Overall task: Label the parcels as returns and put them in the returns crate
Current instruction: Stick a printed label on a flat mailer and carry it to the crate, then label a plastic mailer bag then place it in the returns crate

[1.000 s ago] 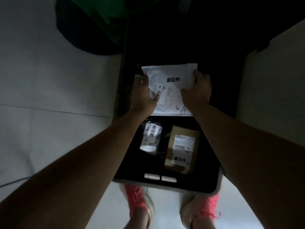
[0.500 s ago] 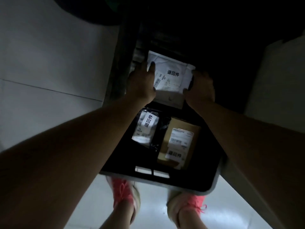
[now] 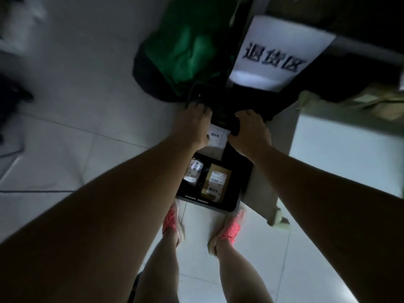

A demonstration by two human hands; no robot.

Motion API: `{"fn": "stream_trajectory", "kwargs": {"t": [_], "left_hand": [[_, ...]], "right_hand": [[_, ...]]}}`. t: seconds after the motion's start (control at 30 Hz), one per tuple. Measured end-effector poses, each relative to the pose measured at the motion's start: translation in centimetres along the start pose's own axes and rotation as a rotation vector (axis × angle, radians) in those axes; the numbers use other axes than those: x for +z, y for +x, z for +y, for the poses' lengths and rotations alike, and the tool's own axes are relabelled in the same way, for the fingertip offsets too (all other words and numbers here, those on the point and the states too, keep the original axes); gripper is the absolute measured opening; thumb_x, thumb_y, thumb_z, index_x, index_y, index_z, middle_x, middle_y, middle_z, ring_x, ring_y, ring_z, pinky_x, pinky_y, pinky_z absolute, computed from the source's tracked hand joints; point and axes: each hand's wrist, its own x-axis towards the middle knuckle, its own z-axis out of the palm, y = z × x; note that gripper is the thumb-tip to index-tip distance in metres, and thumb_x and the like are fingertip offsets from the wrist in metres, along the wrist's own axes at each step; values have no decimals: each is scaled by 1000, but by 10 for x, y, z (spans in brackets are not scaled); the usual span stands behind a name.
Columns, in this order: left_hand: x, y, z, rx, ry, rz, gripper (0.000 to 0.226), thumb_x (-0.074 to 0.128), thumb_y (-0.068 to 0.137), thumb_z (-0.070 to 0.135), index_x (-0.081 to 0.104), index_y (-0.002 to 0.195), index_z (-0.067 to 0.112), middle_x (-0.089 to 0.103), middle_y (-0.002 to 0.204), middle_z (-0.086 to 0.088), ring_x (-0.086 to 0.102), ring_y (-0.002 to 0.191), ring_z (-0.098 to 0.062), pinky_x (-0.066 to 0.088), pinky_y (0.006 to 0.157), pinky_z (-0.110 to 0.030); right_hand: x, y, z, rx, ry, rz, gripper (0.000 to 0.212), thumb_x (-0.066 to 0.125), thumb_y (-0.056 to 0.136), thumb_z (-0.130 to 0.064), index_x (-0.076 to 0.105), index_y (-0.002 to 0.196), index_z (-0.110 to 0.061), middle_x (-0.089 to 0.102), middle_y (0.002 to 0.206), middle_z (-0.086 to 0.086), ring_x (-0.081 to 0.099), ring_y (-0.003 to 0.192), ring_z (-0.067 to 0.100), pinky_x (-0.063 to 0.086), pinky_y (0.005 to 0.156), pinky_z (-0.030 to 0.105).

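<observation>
Head view, dim and smeared. The left hand [image 3: 194,125] and right hand [image 3: 251,132] reach to the far end of the black returns crate [image 3: 207,204]. Between them shows part of a labelled white parcel [image 3: 217,137], its far edge hidden under something dark that I cannot identify. The left hand's fingers lie forward onto that dark edge and the right hand's are curled. Whether either hand grips anything cannot be told.

Nearer than the hands, inside the crate, lie a small pale parcel [image 3: 194,171] and, just right of it, a brown box [image 3: 216,182], both labelled. Beyond the left hand sits a green bag [image 3: 188,47]. Beyond the right hand hangs a white sign [image 3: 277,53] with blurred characters. Right of the right hand a grey upright panel [image 3: 266,182] runs close along the crate. Left of the left hand, floor tiles [image 3: 76,106] lie open.
</observation>
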Motion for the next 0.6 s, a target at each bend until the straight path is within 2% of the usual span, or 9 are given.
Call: {"fn": "stream_trajectory", "kwargs": {"t": [0.1,0.17,0.23,0.3,0.4,0.5,0.6], "left_hand": [[-82,-50,8,4,57,45,56,68,86,39,50,134,16,54,126,-7,51,118,-28,42,94,-41],[-139,-81,16,11,87,94,52,67,87,40,52,131,16,55,122,-6,54,113,-28,43,87,-38],[-193,-114,27,25,108,129,51,64,89,41,51,131,16,55,122,-7,55,113,-28,42,81,-36],[-239,-142,37,39,137,161,50,62,91,40,49,132,15,54,126,-9,53,116,-30,42,83,-36],[-295,-185,61,87,136,266,52,64,87,37,50,131,14,55,127,-11,54,115,-32,48,89,-40],[-339,-229,95,184,123,335,47,67,84,35,55,123,12,57,120,-13,56,111,-34,49,86,-43],[-370,-270,135,273,151,374,38,69,83,33,54,110,10,56,113,-13,57,108,-34,47,82,-43]], "right_hand": [[-73,-51,-16,-21,8,54,65,71,86,-33,44,143,-18,43,144,6,40,135,29,45,103,42],[-122,-86,-24,-24,28,133,63,73,83,-31,49,139,-15,48,140,9,45,131,30,48,101,42],[-168,-126,-31,-25,47,199,61,74,82,-30,51,136,-14,51,138,9,47,129,30,50,98,43],[-211,-166,-36,-22,41,278,63,75,81,-31,50,138,-17,51,139,7,47,130,28,50,98,42],[-261,-228,-36,19,21,361,64,74,80,-31,50,138,-22,51,136,3,48,128,27,50,94,41],[-299,-292,-28,72,20,434,58,75,76,-33,56,129,-24,55,127,3,54,120,28,52,85,39],[-325,-352,-9,121,19,469,52,75,76,-31,57,124,-21,55,125,5,53,119,28,51,87,39]]}}
